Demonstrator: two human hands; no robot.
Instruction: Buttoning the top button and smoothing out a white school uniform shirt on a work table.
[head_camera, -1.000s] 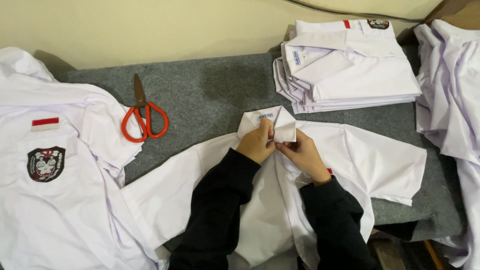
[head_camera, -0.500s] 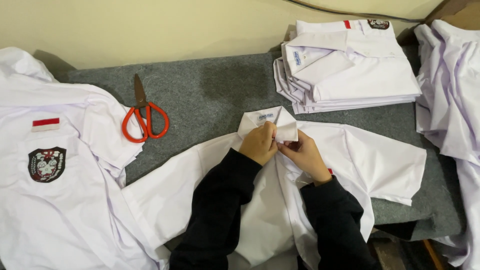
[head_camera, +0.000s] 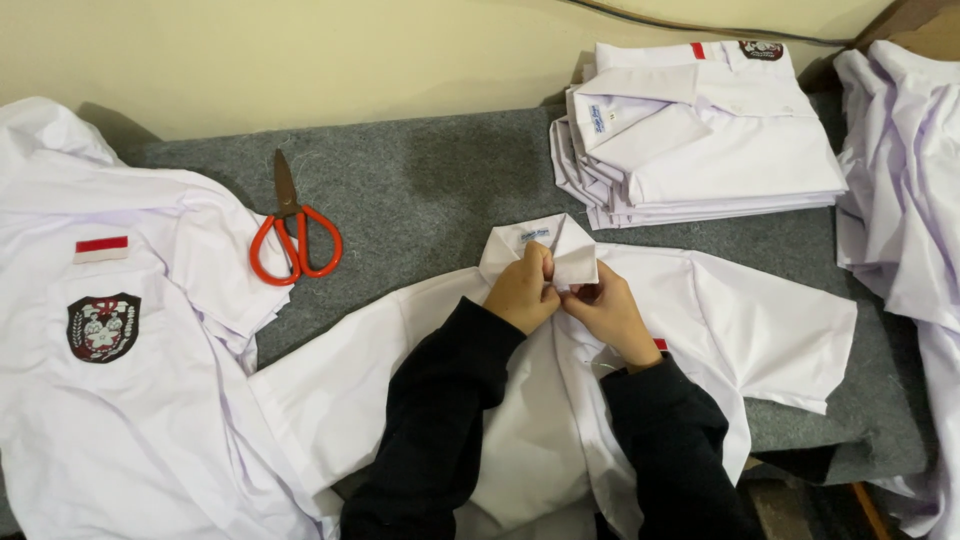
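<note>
**A:** Both hands are bunched up right at the neck of the white shirt (head_camera: 700, 330) lying flat on the table. Left hand (head_camera: 522, 293) is curled shut, pinching the collar (head_camera: 540, 245) edge; right hand (head_camera: 608, 315) is closed too, fingertips nipping the front placket just under the collar. Dark sleeves on both arms.

**B:** So buttoning the top button, you reckon?

**A:** That's my guess, top button or squaring up the collar. The fingers cover the actual button, so can't swear to it. Shirt's spread face-up in the middle of the grey felt mat (head_camera: 420, 190), short sleeves out to both sides.

**B:** What would the next bit need?

**A:** I'd say small, careful finger work: keep both placket edges lined up and the collar points even, or it'll sit crooked.

**B:** Fabric looks thin.

**A:** Yeah, smooth, light woven stuff, creases easily, floppy apart from the stiffer collar. The mat is fuzzy and grippy by comparison. Scissors (head_camera: 293, 235) with orange loop handles and dull metal blades sit up-left, well clear of the hands. A neat folded stack of shirts (head_camera: 700, 140) is at the back right, another loose shirt with a dark embroidered crest (head_camera: 102, 326) lies on the left, and more white cloth (head_camera: 905, 200) hangs at the far right.
</note>
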